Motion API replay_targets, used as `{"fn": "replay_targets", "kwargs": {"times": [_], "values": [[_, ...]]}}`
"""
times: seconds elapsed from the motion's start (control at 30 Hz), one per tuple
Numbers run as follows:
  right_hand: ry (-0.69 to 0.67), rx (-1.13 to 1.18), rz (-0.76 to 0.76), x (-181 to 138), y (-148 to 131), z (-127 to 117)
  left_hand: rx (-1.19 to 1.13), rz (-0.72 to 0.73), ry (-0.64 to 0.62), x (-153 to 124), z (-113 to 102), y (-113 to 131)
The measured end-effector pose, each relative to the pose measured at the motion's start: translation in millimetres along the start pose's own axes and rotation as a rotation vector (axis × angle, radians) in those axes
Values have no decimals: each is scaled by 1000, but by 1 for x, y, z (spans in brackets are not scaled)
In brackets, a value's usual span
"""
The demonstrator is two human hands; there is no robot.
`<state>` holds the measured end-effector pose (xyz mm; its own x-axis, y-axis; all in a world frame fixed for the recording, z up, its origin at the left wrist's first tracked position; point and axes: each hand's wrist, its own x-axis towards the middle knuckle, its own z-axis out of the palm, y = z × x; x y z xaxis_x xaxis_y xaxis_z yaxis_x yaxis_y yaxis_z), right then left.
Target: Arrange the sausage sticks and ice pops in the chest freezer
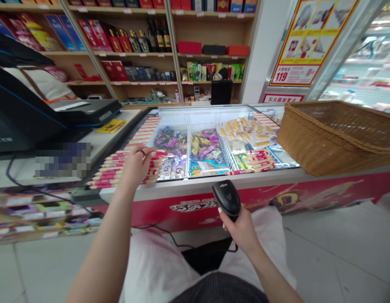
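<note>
My left hand rests on a row of thin pink-and-white wrapped sticks laid along the left part of a glass-topped chest freezer; its fingers curl over the sticks near the glass. My right hand is wrapped round the handle of a black barcode scanner, held low in front of the freezer's red front panel, head pointing up toward the glass. A black cable trails from it down past my lap.
Inside the freezer lie several wrapped ice creams in wire-divided bins. A large wicker basket sits on its right end. A black till and counter stand at left. Wooden shelves of boxes and bottles line the back wall.
</note>
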<state>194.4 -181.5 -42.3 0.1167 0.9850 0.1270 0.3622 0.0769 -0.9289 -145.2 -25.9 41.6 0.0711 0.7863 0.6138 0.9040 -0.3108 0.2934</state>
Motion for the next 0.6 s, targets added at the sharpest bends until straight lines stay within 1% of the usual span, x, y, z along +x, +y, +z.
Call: {"fn": "replay_targets", "kwargs": {"times": [0.07,0.17,0.23,0.3,0.37,0.43,0.53,0.6], "values": [[-18,-5,-1,0,-1,2,28,-5,-4,3,-8,-21],[4,11,-6,0,-1,3,35,-2,-33,5,-11,-42],[16,20,-9,-1,-1,2,41,-11,-37,5,-10,-47],[6,19,-11,-1,-1,1,45,-29,-17,4,-8,-46],[-3,18,-11,-1,-1,-1,40,-45,20,4,-5,-37],[4,20,-9,-1,-1,-2,15,-45,46,4,0,-18],[16,19,-6,0,0,-2,-60,-9,19,1,15,24],[22,18,-5,0,0,-2,-132,53,-59,-3,30,59]]}}
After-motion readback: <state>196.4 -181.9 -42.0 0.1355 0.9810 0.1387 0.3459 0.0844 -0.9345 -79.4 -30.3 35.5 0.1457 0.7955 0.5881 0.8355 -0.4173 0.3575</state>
